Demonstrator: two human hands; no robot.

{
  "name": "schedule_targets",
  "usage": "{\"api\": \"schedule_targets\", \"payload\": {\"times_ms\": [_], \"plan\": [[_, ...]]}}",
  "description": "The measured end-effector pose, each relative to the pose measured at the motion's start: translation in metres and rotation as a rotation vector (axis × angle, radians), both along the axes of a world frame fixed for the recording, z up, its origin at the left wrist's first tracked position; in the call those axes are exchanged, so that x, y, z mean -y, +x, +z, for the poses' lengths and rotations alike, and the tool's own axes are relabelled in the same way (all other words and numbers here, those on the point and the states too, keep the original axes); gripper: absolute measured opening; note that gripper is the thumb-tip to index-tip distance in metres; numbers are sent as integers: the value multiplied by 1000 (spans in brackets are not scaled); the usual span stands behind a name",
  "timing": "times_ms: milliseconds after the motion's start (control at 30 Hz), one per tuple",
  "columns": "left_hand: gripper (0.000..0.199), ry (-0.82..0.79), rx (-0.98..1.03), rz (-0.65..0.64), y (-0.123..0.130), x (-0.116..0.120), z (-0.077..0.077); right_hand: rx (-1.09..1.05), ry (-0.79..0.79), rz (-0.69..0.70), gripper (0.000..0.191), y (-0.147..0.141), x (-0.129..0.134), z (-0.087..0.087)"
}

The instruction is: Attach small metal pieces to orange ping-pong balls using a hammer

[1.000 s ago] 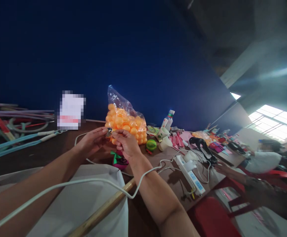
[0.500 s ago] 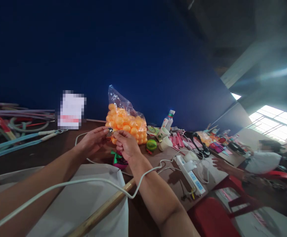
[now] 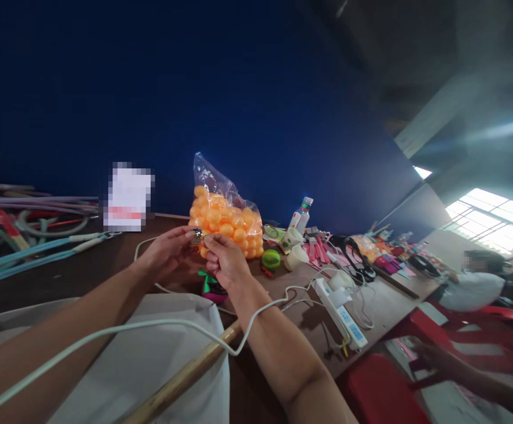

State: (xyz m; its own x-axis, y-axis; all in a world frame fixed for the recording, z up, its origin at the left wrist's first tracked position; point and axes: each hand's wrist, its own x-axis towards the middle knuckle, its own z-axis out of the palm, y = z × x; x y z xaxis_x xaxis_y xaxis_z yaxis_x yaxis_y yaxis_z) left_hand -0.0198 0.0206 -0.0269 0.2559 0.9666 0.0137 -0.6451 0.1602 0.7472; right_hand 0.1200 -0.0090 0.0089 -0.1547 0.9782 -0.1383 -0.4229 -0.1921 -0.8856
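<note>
Between the fingertips of both hands is a small, shiny, dark-and-silver piece, too small to tell its kind. My left hand pinches it from the left. My right hand is closed, thumb and forefinger at the piece's right side. Just behind them stands a clear plastic bag of orange balls. Below my right hand lies a dark pink item with a green ribbon, partly covered. A green striped ball rests to the right on the brown table.
A white box with a wooden stick lies beneath my forearms; a white cable crosses them. On the right are a power strip, bottle and pink pieces. Another person's arm reaches over red stools.
The other person's arm has moved off the table, down toward the stools at lower right. My hands and the small piece have hardly moved.
</note>
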Motion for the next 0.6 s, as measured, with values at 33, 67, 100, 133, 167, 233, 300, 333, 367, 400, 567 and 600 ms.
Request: {"api": "schedule_targets", "payload": {"times_ms": [33, 67, 100, 133, 167, 233, 300, 333, 367, 400, 567, 600], "plan": [[19, -1, -2, 1, 0, 1, 1, -9, -6, 3, 32, 0, 0, 0], [19, -1, -4, 3, 0, 1, 1, -16, -11, 4, 32, 0, 0, 0], [19, -2, -6, 6, 0, 2, 2, -22, -17, 4, 32, 0, 0, 0], [20, -1, -7, 6, 0, 2, 2, -27, -21, 3, 32, 1, 0, -1], [20, 0, -5, 3, 0, 2, 2, -33, -24, 4, 32, 1, -1, -1], [21, 3, -1, -5, -1, 1, 1, -48, -30, 15, 32, 1, -1, -1], [21, 4, -2, -8, -1, 0, -1, -66, -39, 27, 32, 2, -2, -2], [21, 3, -5, -6, -1, -1, -2, -74, -45, 32, 32, 2, -2, -2], [21, 2, -8, -7, -1, -1, -3, -78, -50, 36, 32, 2, -2, -3], [21, 2, -11, -11, -1, -2, -4, -81, -54, 39, 31, 3, -3, -3], [22, 16, -17, -8, -1, 0, -3, -91, -64, 49, 32, 4, -4, -4], [21, 18, -20, -6, 0, 0, -2, -95, -67, 52, 32, 4, -4, -4]]}}
